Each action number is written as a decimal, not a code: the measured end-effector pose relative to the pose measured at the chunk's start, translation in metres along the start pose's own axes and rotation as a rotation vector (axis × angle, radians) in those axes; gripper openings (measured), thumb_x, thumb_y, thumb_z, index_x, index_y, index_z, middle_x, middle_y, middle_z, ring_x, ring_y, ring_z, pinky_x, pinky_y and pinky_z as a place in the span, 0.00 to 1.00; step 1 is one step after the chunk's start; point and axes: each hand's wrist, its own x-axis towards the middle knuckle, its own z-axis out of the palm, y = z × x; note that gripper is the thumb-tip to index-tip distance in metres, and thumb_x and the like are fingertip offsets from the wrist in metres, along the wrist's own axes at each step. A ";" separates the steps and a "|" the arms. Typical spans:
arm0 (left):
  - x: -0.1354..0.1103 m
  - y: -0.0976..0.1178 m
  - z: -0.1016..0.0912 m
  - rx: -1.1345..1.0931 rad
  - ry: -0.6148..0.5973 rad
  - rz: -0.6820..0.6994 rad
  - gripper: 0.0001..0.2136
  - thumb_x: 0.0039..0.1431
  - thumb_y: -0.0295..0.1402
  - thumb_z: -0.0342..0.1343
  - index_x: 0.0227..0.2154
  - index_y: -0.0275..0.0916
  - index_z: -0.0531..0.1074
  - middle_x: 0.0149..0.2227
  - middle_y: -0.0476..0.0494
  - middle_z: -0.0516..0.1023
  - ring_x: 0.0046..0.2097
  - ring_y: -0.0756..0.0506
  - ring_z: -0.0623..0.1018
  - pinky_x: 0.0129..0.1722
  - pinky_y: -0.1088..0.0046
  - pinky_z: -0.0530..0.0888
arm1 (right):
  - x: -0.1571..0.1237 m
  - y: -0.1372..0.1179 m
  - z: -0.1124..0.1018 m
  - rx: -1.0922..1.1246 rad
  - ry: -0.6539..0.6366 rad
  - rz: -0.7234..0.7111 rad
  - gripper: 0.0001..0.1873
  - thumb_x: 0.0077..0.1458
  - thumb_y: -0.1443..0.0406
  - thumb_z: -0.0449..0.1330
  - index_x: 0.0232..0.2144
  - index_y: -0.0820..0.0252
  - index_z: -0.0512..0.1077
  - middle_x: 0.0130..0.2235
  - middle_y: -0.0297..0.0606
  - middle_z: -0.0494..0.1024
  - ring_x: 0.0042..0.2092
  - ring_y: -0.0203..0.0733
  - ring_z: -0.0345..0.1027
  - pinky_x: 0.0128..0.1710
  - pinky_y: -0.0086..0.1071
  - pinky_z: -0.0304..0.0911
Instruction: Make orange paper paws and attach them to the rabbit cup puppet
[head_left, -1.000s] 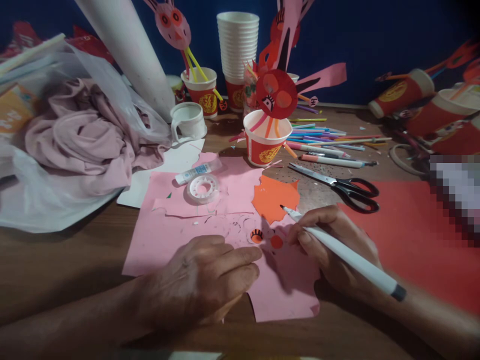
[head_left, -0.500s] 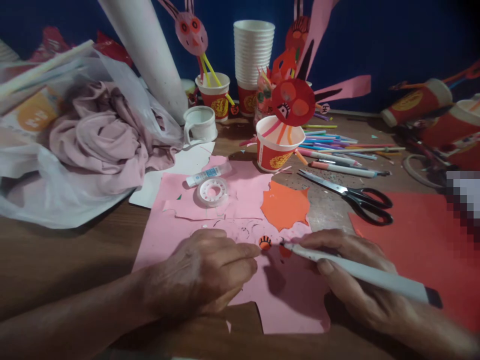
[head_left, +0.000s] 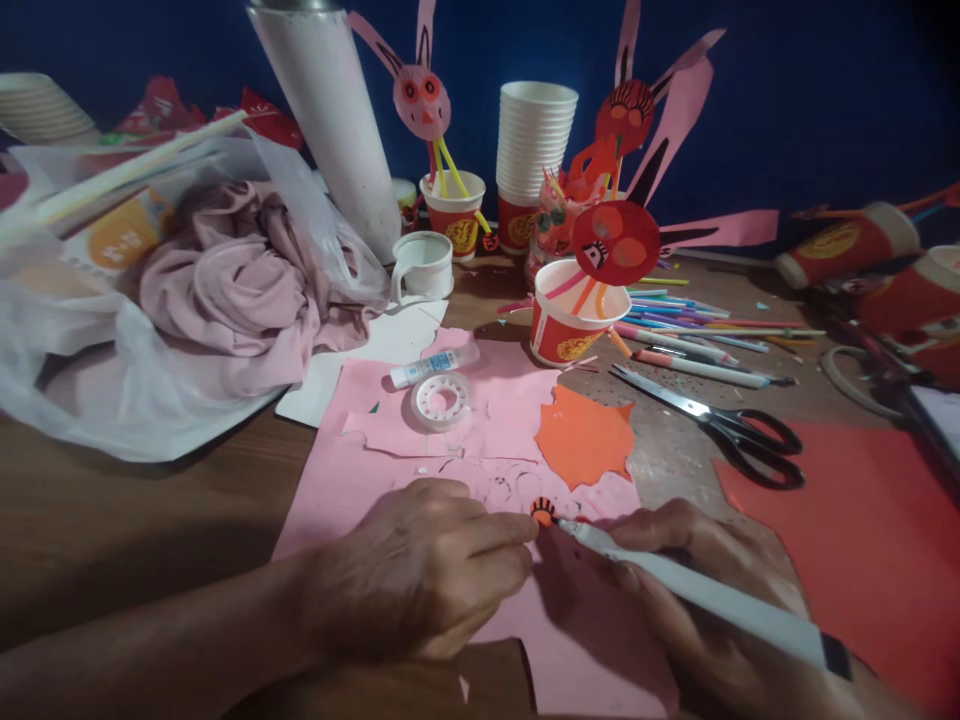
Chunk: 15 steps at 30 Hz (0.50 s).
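A small orange paper disc (head_left: 544,512) with black lash-like strokes along its upper edge is at the fingertips of my left hand (head_left: 442,570), whose fingers are curled and pressed together at its left side. My right hand (head_left: 697,575) is closed round a white marker (head_left: 727,595) with a dark end. The marker's black tip touches or nearly touches the disc's right edge. Both hands are over a pink paper sheet (head_left: 330,500) with pen marks. Just behind them is an irregular orange paper piece (head_left: 585,435). A bit of red-orange paper shows partly behind the marker tip.
A tape roll (head_left: 441,400) and glue tube (head_left: 435,365) lie on the pink sheet. Black-handled scissors (head_left: 720,425) lie right, near red paper (head_left: 862,540). Behind stand a decorated paper cup (head_left: 577,310), a mug (head_left: 424,268), stacked cups (head_left: 534,150) and a plastic bag (head_left: 127,400).
The view has shifted, so the scene sits lower and slightly right. The marker tip has moved left, from the red-orange bit to the edge of the orange disc.
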 end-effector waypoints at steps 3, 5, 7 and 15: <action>0.000 0.000 0.000 0.010 -0.019 0.001 0.09 0.53 0.24 0.45 0.29 0.38 0.69 0.33 0.45 0.77 0.25 0.51 0.70 0.23 0.74 0.65 | 0.002 0.000 0.001 -0.036 -0.001 -0.018 0.06 0.53 0.69 0.55 0.35 0.55 0.65 0.27 0.33 0.79 0.26 0.38 0.73 0.18 0.26 0.66; 0.000 0.000 -0.001 0.012 -0.042 -0.008 0.09 0.54 0.24 0.44 0.29 0.38 0.70 0.33 0.44 0.77 0.26 0.51 0.70 0.24 0.75 0.66 | 0.004 -0.001 0.001 -0.017 0.013 -0.016 0.06 0.53 0.69 0.54 0.34 0.55 0.65 0.26 0.32 0.78 0.25 0.37 0.73 0.19 0.26 0.67; 0.000 0.001 -0.002 0.005 -0.070 -0.023 0.09 0.54 0.24 0.44 0.30 0.38 0.70 0.34 0.44 0.77 0.27 0.51 0.71 0.26 0.75 0.67 | 0.006 -0.002 0.000 0.002 0.000 0.001 0.07 0.52 0.70 0.54 0.34 0.54 0.66 0.26 0.32 0.78 0.25 0.37 0.73 0.20 0.26 0.68; 0.002 0.002 -0.005 -0.054 -0.119 -0.039 0.09 0.54 0.25 0.44 0.31 0.38 0.69 0.35 0.43 0.76 0.30 0.50 0.73 0.28 0.75 0.69 | 0.001 0.002 0.000 -0.028 -0.072 0.037 0.07 0.52 0.67 0.57 0.36 0.53 0.69 0.30 0.34 0.78 0.28 0.39 0.73 0.23 0.28 0.69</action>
